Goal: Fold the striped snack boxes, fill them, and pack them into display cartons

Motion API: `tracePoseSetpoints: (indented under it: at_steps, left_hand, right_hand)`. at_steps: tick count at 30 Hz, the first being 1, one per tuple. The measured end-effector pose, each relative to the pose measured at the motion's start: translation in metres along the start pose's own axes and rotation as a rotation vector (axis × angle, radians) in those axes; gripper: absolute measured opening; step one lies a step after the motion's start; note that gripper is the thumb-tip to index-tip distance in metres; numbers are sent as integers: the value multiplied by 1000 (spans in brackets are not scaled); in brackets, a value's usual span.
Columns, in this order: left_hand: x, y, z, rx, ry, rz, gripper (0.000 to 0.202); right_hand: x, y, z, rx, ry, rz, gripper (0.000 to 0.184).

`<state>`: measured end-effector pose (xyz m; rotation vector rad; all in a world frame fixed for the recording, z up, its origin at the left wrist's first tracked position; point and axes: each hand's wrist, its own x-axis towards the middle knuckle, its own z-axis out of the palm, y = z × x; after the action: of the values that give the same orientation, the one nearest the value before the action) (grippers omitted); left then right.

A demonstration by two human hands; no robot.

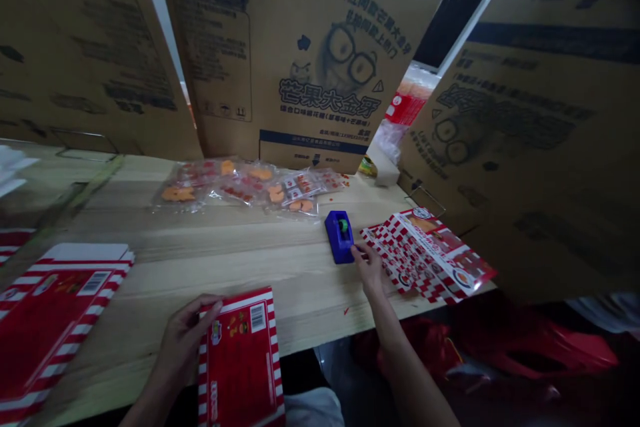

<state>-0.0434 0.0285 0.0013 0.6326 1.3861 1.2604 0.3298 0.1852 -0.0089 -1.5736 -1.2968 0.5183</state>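
My left hand is closed on the upper left edge of a flat red carton with red-and-white striped sides and a barcode. The carton lies at the table's front edge, its lower part reaching past the edge. My right hand is at the front corner of a blue tape dispenser, fingertips pinched together. Whatever is between those fingertips is too small to make out. A small green roll sits in the dispenser.
More striped red cartons lie at the left. Clear bags of orange and red pieces line the back. Printed red-and-white checkered sheets rest at the right. Large cardboard panels stand behind. Below the front edge is red material.
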Motion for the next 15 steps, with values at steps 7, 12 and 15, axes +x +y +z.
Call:
tracePoseSetpoints:
  at_steps: [7,12,15]
  left_hand:
    - [-4,1,8,-49,4,1,38]
    - [-1,0,10,-31,27,5,40]
    - [-1,0,11,-18,33,-15,43]
  right_hand:
    - [8,8,20,141,-4,25,36]
    - [-2,10,24,248,55,48,37]
    - [-19,15,24,310,42,59,37]
